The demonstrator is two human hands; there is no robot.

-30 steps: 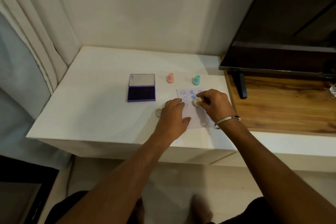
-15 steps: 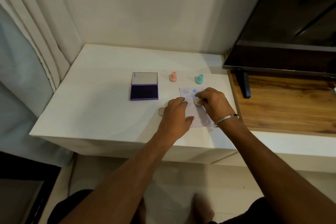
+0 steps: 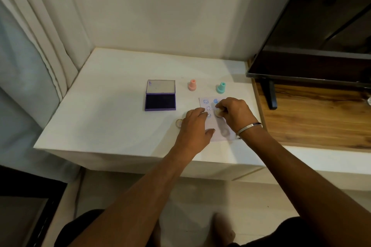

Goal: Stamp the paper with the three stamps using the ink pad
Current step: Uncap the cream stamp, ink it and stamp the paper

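Right hand (image 3: 234, 114) fingers grip cream stamp (image 3: 218, 113) on paper (image 3: 217, 134) — left hand (image 3: 193, 128) presses flat.

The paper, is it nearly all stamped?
Partly. The paper already shows several blue marks near its far end. The right hand grips a cream stamp there while the left hand steadies the sheet. Its near half is bare; I can't tell which stamps are done.

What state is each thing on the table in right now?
ink pad: lid open
pink stamp: upright, untouched
teal stamp: upright, untouched
cream stamp: gripped by right hand, on paper
paper: partly stamped, pressed flat by left hand
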